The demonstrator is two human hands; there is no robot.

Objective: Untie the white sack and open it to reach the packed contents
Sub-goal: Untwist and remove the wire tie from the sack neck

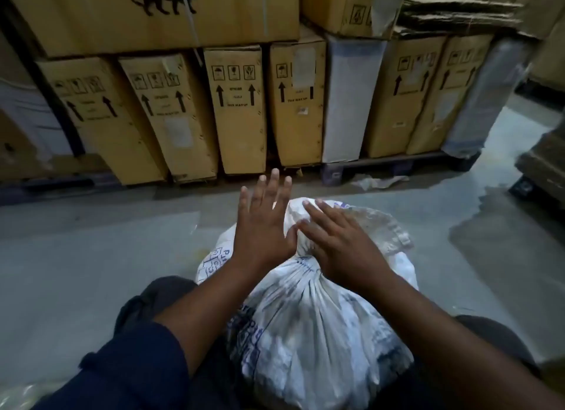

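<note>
A white woven sack (312, 327) with blue print lies on the floor between my knees. Its neck (301, 258) is gathered and tied, and the loose mouth (367, 223) fans out beyond the tie. My left hand (263, 226) hovers flat over the left side of the neck, fingers spread, holding nothing. My right hand (339, 244) rests palm down on the gathered neck and the loose mouth, fingers extended. The tie itself is mostly hidden between my two hands.
A row of upright cardboard boxes (235, 107) stands on a dark pallet (397, 165) just beyond the sack, with larger cartons (153, 15) stacked on top. A plastic-wrapped roll (486, 100) leans at the right. Grey floor (91, 256) has a wet patch (489, 226).
</note>
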